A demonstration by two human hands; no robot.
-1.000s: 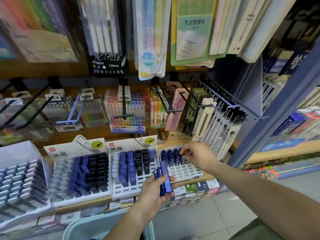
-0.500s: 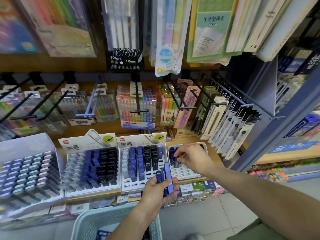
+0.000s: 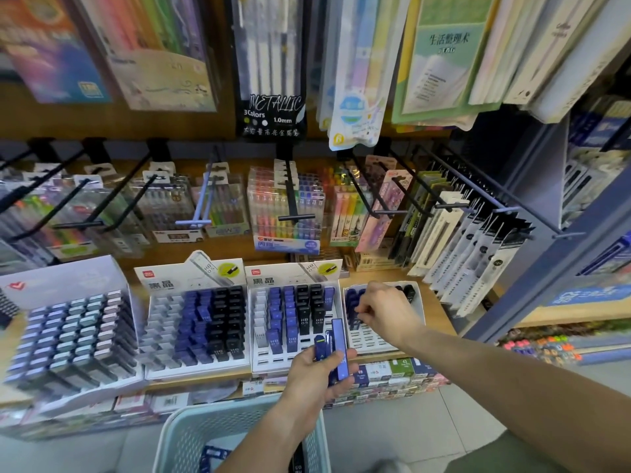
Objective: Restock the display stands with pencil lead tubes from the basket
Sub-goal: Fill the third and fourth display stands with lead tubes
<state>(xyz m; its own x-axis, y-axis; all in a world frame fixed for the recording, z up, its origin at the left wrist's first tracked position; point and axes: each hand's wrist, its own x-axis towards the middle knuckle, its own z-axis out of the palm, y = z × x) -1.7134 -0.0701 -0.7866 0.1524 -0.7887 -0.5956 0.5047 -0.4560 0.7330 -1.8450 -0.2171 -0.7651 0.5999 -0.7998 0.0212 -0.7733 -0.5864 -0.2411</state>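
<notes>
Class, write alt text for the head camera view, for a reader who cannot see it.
A person's right hand reaches into the rightmost display stand, fingers on a blue lead tube, while the left hand grips several blue pencil lead tubes above a pale basket. Stationery packs hang on hooks behind.

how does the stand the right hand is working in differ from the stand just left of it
The rightmost stand has no printed header card; the middle stand has one. The rightmost holds tubes only along its back rows, and the right hand reaches in; the middle stand is fuller and untouched. Both are white slotted trays holding blue and black tubes.
</notes>
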